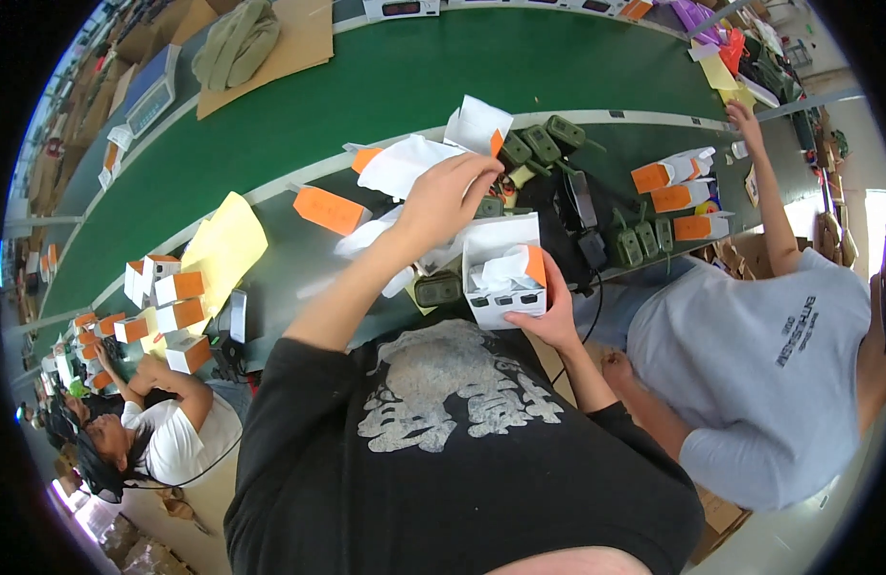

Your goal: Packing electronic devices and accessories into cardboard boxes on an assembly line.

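My right hand (550, 311) grips a small white and orange box (501, 303) from its right side. The box stands open at the top, with crumpled white wrapping (501, 272) inside. Farther away, my left hand (451, 196) reaches over the table with its fingers curled together. What its fingertips hold, if anything, is hidden. Just beyond it lie an open white carton (477, 125) and several dark green handheld devices (541, 144). Another green device (437, 288) rests left of the box, near my shirt. White wrapping (405, 165) is spread beside my left wrist.
An orange and white box (330, 210) lies left of my hands, near yellow sheets (227, 251). Upright green devices (644, 240) and open boxes (690, 226) stand at the right. A person in grey (750, 355) works at my right; another in white (189, 431) sits left.
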